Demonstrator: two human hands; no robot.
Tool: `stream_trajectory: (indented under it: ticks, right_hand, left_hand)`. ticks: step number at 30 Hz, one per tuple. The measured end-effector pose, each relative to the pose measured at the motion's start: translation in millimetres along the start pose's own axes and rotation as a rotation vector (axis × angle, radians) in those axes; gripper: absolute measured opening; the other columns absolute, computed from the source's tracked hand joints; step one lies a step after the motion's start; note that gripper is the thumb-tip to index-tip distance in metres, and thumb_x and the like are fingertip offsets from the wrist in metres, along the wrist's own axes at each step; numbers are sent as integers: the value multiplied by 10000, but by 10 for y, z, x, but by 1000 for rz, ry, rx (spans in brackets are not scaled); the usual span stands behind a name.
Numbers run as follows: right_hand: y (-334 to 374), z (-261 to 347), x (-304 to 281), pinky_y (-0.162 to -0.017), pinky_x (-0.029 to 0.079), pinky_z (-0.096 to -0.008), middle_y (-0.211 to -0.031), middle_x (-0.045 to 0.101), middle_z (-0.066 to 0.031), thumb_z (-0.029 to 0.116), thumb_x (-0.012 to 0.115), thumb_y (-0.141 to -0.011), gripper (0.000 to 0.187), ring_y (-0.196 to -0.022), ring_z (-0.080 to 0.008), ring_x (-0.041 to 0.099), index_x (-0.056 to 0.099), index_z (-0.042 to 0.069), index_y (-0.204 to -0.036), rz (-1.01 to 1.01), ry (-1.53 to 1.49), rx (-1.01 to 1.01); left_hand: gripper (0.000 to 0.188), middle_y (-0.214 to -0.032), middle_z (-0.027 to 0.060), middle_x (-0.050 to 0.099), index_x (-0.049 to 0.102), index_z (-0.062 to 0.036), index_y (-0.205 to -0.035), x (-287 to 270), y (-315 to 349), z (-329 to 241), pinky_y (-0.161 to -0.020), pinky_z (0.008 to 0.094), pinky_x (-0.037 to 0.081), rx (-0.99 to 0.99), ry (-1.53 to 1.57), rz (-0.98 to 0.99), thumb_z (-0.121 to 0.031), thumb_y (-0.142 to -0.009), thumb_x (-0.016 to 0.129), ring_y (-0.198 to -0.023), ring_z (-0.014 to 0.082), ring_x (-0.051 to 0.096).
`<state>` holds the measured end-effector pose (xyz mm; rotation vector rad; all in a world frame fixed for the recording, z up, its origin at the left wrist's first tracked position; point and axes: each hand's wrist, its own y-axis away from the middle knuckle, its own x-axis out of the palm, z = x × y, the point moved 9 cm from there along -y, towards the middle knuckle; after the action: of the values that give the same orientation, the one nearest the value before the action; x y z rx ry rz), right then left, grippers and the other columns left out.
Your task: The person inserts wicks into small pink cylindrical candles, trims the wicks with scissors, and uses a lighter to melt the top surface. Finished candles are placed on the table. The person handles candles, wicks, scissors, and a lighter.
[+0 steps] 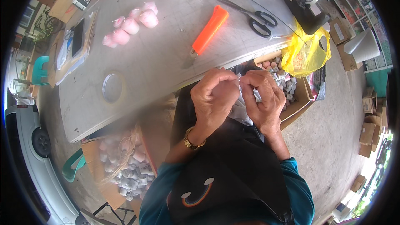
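By the front edge of the desk [162, 62], L hand [214, 98] has its grip pinched together, any item betw. the tips too small to ID; white material [242, 112] lies betw. and below the hands, R hand [262, 98] likewise pinched. Rec.: keep both pinches light, tips close, wrists steady, approx. level.

Your grey tabletop [158, 58] looks smooth and matt, the orange cutter [211, 29] glossy plastic, the scissors [251, 14] metal with plastic handles. Your watch [188, 142] is shiny gold-toned metal, your black apron [241, 158] matt cloth, the white bundle [240, 113] wrinkled.
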<state>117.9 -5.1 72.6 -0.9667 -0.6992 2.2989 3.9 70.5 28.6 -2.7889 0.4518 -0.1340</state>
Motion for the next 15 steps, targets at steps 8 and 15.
stream_trajectory:
  ticks: [8, 15]
  right_hand:
    - [14, 81, -23, -639, 505, -340, -889, 622, -104, -72, 704, -697, 264, -739, -265, 613, 608, 30, -920, -24, 102, -144]
    - [6, 157, -138, -598, 477, -334, -868, 605, -99, -58, 722, -640, 269, -706, -261, 578, 621, 17, -878, -89, 130, -254]
  left_hand:
    - [155, -796, 51, 664, 660, -11, -860, 35, -28, -184, -1022, 418, 407, 144, -40, 117, 83, -738, 650, -745, 146, 625]
    - [200, -801, 47, 689, 708, -54, -942, 70, 43, -421, -1030, 480, 404, 323, -242, 131, 33, -766, 674, -720, 191, 654]
